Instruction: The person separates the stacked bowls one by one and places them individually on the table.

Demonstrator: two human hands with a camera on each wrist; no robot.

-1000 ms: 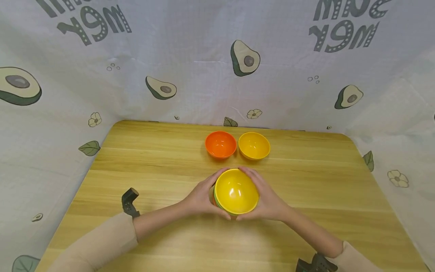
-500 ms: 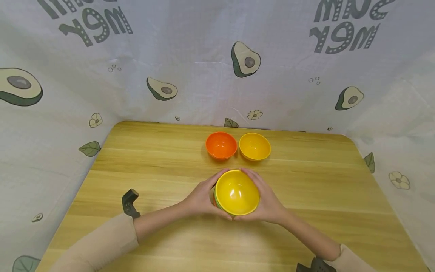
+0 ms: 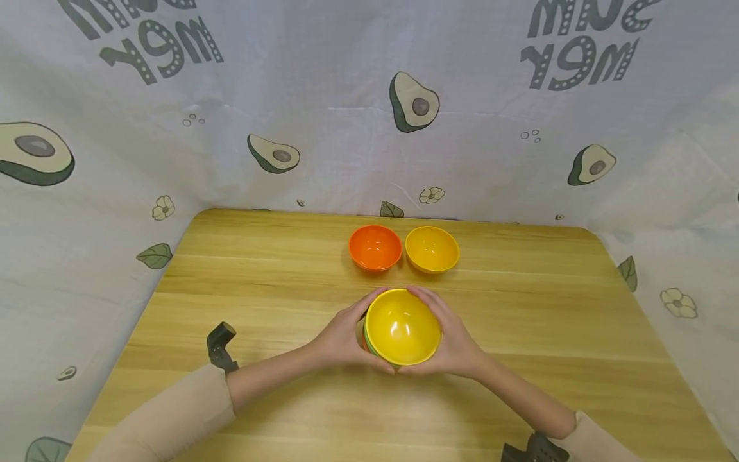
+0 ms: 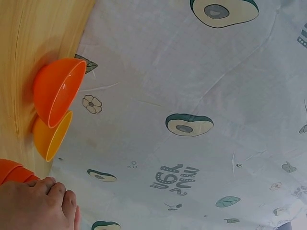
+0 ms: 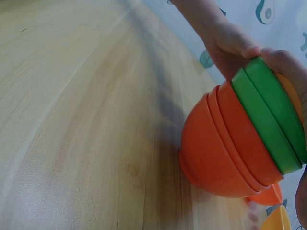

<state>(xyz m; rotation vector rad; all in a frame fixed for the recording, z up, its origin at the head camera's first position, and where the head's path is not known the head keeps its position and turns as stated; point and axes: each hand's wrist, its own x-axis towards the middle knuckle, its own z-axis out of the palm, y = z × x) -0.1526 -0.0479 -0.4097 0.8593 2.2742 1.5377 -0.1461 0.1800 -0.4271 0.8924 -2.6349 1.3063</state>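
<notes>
In the head view a yellow bowl (image 3: 402, 326) tops a stack of nested bowls near the middle of the table. From the right wrist, green bowls (image 5: 271, 115) show under the yellow one, with orange bowls (image 5: 218, 143) at the bottom. My left hand (image 3: 344, 339) grips the stack's left side near the rim; my right hand (image 3: 456, 341) grips the right side, thumbs close together at the front. Whether the lowest bowl touches the table cannot be told. Behind the stack sit a separate orange bowl (image 3: 375, 248) and, to its right, a separate yellow bowl (image 3: 432, 249).
The wooden table (image 3: 260, 276) spreads out on both sides of the stack. A white cloth (image 3: 340, 83) printed with avocados hangs behind it and along the sides. Each forearm wears a black camera mount (image 3: 220, 346).
Both hands keep their grip on the stack, which stays in nearly the same spot. The head view shifts very slightly.
</notes>
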